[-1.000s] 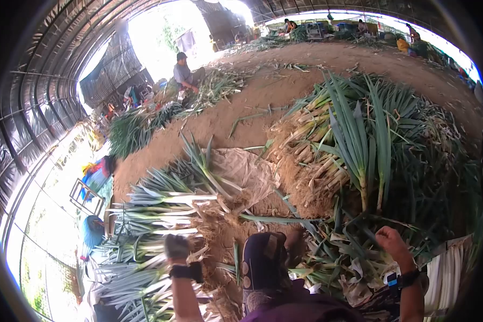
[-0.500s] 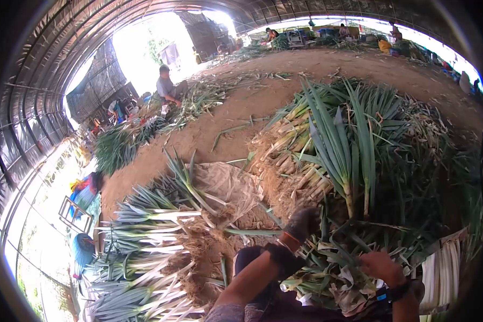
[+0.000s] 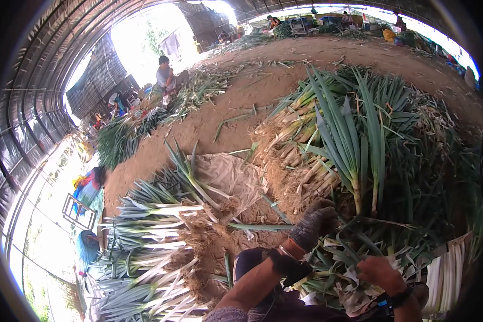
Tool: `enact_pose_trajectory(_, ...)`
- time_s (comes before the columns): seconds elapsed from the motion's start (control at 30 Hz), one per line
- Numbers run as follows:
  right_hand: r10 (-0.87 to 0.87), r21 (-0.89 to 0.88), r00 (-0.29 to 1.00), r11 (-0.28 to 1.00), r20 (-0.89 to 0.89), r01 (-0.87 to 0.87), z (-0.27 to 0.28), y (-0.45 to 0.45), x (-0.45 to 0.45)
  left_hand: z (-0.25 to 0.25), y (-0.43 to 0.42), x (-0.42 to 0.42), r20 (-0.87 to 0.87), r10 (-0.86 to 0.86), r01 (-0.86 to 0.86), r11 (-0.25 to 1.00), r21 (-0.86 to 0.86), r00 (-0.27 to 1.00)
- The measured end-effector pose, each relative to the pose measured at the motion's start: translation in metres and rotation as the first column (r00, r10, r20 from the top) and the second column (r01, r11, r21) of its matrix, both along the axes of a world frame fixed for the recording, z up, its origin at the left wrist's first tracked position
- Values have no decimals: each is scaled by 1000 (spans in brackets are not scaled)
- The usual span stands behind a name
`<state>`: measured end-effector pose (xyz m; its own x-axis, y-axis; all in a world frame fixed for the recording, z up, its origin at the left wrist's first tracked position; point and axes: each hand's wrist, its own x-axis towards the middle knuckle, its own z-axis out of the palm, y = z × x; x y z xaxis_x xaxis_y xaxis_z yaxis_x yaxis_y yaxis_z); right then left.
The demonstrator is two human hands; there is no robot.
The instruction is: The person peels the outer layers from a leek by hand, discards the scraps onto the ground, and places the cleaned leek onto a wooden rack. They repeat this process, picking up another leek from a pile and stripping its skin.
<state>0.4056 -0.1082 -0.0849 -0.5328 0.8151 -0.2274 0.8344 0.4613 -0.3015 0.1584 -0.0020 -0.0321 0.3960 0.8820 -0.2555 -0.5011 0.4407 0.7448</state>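
Note:
My left hand (image 3: 314,222), in a grey glove, is reached across to the right beside the base of the upright green onion stalks (image 3: 354,177). Its fingers look curled, but what they hold, if anything, is hidden. Bare and closed, my right hand (image 3: 380,273) is over loose peeled leaves (image 3: 333,263), with its fingertips out of sight. A pile of untrimmed onions with roots (image 3: 300,155) lies ahead of my hands. Cleaned onions with white stems (image 3: 155,257) are laid in rows on the left.
A brown cloth (image 3: 228,177) lies on the dirt floor (image 3: 241,123) between the piles. White stalks (image 3: 445,273) stand bundled at the lower right. A person (image 3: 169,78) sits by another onion heap (image 3: 123,134); more people are far back. A blue round object (image 3: 87,246) is at left.
My left hand has swung from the cleaned onions on the left across to the upright stalks. My right hand has moved slightly down and left. The seated person's arm has risen.

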Motion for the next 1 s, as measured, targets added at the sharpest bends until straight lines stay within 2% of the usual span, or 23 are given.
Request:
enact_pose_trajectory(0.47,15,70,1000,997,-15,-14,6,-11,0,1,-10,2,-50,20,-21,1000,-19,999)
enact_pose_trajectory(0.57,-14,-5,1000,1000,23,14,5,-9,0,1,-11,4,-56,18,-19,1000,-23,998)
enact_pose_trajectory(0.67,4,47,1000,999,-19,-3,-2,-11,4,-3,-10,4,-56,11,-11,1000,8,998)
enact_pose_trajectory(0.77,-13,-19,1000,1000,-7,13,10,-9,-2,-9,-9,5,-50,10,-8,1000,23,999)
enact_pose_trajectory(1.0,20,52,998,998,-52,-17,-2,-11,2,-6,-6,5,-23,25,-25,1000,-5,999)
